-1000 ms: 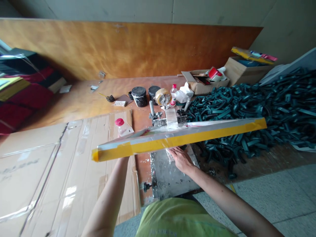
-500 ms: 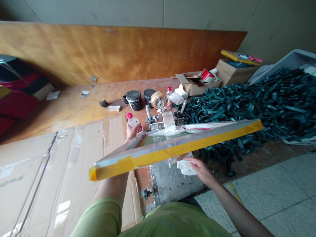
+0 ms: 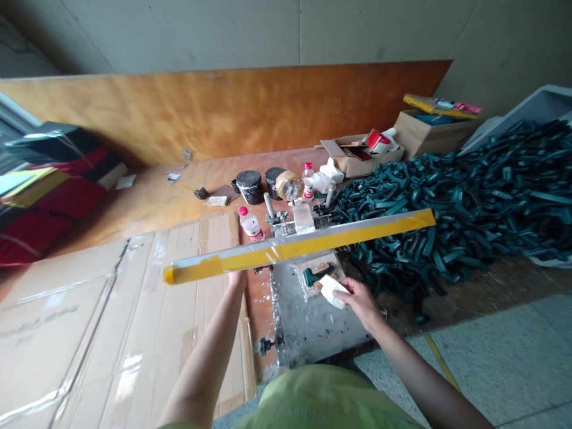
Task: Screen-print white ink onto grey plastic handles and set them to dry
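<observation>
My right hand [image 3: 361, 302] pinches a folded white wipe [image 3: 334, 292] beside a dark green plastic part [image 3: 318, 274]. That part lies in a small holder on the grey metal plate [image 3: 308, 333]. Above it, a frame edged with yellow tape [image 3: 308, 243] is tilted up, seen almost edge-on. My left hand [image 3: 236, 279] is under the left half of the frame, whose edge hides its fingers, so its grip cannot be seen. Just behind the frame stands a clear bottle with a pink cap [image 3: 251, 224].
A large heap of dark green parts [image 3: 456, 196] spreads on the right. Flattened cardboard [image 3: 147, 322] covers the left side. Behind are black tubs [image 3: 250, 187], a tape roll [image 3: 289, 186], a second bottle [image 3: 308, 182] and an open carton [image 3: 366, 156].
My left hand has let go of the bottle and come back under the frame. The frame has tipped up further. My right hand has moved the wipe slightly up, and the green part now shows.
</observation>
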`<state>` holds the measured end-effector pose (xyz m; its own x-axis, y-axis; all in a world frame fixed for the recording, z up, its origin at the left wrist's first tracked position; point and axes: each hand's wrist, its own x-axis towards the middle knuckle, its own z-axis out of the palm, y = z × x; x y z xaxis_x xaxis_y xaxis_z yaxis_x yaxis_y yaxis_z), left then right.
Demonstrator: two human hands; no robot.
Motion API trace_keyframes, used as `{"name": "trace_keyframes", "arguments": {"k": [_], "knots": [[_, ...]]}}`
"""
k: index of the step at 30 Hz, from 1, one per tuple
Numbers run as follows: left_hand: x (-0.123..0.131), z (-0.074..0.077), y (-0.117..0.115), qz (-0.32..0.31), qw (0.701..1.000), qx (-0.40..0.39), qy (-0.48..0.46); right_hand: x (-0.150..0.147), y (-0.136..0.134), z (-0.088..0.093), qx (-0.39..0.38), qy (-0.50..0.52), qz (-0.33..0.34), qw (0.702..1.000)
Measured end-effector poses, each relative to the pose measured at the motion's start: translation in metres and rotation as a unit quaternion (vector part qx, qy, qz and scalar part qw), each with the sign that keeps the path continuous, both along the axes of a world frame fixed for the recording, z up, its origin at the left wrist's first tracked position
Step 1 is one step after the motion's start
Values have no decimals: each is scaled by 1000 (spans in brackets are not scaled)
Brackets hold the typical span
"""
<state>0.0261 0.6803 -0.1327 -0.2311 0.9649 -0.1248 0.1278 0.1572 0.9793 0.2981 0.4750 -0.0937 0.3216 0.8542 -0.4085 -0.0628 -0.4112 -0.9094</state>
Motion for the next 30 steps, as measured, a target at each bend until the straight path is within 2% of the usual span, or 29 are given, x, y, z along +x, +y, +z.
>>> {"name": "trace_keyframes", "arguments": {"k": [3, 6, 9, 12, 14, 16, 18, 20, 22, 24, 26, 28, 30], "knots": [[-11, -12, -44, 4, 999, -32, -16, -6, 36, -5, 54, -171, 89, 980], [-18, -16, -82, 13, 998, -48, -30, -16, 69, -12, 84, -319, 176, 927], [-22, -12, -107, 22, 998, -51, -36, -23, 92, -18, 87, -423, 236, 870], [-28, -3, -118, 38, 997, -36, -49, -22, 105, -21, 87, -498, 234, 830], [-32, 9, -119, 56, 996, -16, -60, -15, 108, -20, 77, -521, 194, 828], [-33, 28, -116, 77, 994, 10, -72, -1, 104, -18, 61, -493, 145, 856], [-29, 59, -110, 97, 990, 51, -91, 16, 93, -16, 47, -415, 103, 903], [-21, 99, -102, 108, 981, 113, -116, 34, 76, -13, 44, -303, 68, 950], [-9, 144, -94, 106, 967, 192, -132, 47, 58, -9, 49, -173, 35, 983], [5, 187, -88, 85, 949, 266, -144, 55, 40, -5, 48, -56, 18, 997], [16, 220, -84, 31, 935, 313, -163, 57, 24, -2, 39, 11, 22, 999], [25, 239, -84, -22, 933, 318, -168, 54, 12, -1, 29, 36, 40, 998], [30, 246, -88, -32, 938, 307, -155, 49, 1, -3, 22, 52, 68, 996]]}}
